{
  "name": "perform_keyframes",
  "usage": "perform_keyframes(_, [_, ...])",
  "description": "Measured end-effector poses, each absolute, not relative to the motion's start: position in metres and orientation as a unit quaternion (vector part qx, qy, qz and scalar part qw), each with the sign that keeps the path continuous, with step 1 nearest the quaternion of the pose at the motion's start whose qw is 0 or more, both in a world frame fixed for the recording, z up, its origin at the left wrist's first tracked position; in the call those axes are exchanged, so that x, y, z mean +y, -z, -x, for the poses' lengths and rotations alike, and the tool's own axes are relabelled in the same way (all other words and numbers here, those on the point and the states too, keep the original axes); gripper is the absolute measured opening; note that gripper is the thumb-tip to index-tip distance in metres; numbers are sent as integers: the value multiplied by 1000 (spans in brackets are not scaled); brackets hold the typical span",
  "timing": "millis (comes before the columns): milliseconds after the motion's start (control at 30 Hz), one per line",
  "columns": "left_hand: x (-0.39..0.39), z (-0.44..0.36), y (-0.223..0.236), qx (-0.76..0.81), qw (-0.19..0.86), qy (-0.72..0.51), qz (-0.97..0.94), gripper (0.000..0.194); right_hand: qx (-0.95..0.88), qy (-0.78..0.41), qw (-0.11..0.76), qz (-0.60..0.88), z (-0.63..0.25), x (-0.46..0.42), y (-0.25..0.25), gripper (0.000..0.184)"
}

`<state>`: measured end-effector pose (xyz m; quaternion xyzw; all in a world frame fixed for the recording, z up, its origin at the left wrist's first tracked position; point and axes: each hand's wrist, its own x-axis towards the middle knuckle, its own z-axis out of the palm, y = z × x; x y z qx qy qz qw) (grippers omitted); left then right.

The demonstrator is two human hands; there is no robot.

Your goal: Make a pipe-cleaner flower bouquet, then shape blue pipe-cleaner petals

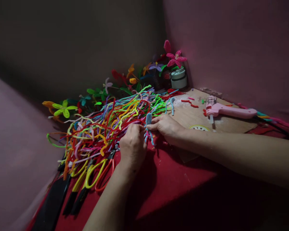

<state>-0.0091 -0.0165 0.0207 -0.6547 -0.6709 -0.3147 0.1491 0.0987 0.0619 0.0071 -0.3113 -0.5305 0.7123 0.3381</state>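
Note:
Between my two hands is a light blue pipe-cleaner flower (148,119), with one looped petal standing up and other blue ends hanging below, a little pink among them. My left hand (133,141) is closed at its left side, the fingertips pinching near its middle. From the right, my right hand (165,126) pinches it between thumb and forefinger just under the upright petal. Parts of the flower are hidden by the fingers. Right behind my hands lies a large heap of coloured pipe cleaners (106,123). Another light blue bent piece (170,106) rests beyond my right hand.
A pink glue gun (233,110) lies on a wooden board (183,114) at the right. Yellow-handled scissors (93,173), orange-handled scissors (106,175) and pliers-like black grips (78,200) lie front left. Finished flowers (65,109) and a pale green container (179,78) stand along the wall.

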Motion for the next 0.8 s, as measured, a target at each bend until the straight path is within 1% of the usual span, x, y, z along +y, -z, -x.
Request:
perform_keyframes(67, [-17,8,-22,-668,156,322,652,7,-525,-715,342,309,-98,62,-7,22])
perform_keyframes(133, [-17,10,-22,-677,121,342,640,6,-519,-723,344,300,-98,61,-7,18])
perform_keyframes(267, [-15,16,-21,-695,-9,398,598,7,-505,-737,343,291,-99,61,-8,13])
perform_keyframes(333, [-14,19,-22,-689,-71,447,567,8,-509,-735,348,281,-100,61,-12,11])
perform_keyframes(400, [-13,23,-27,-679,-117,506,518,9,-514,-727,364,274,-100,61,-17,14])
perform_keyframes(533, [-16,36,-41,-667,-165,582,435,12,-506,-722,376,285,-102,67,-29,20])
perform_keyframes(667, [-25,47,-51,-654,-219,588,422,14,-476,-739,367,304,-100,76,-32,21])
perform_keyframes(733, [-34,50,-56,-652,-221,592,418,15,-459,-752,359,309,-99,78,-29,20])
perform_keyframes(800, [-46,54,-62,-653,-194,606,410,17,-459,-753,366,298,-100,78,-24,19])
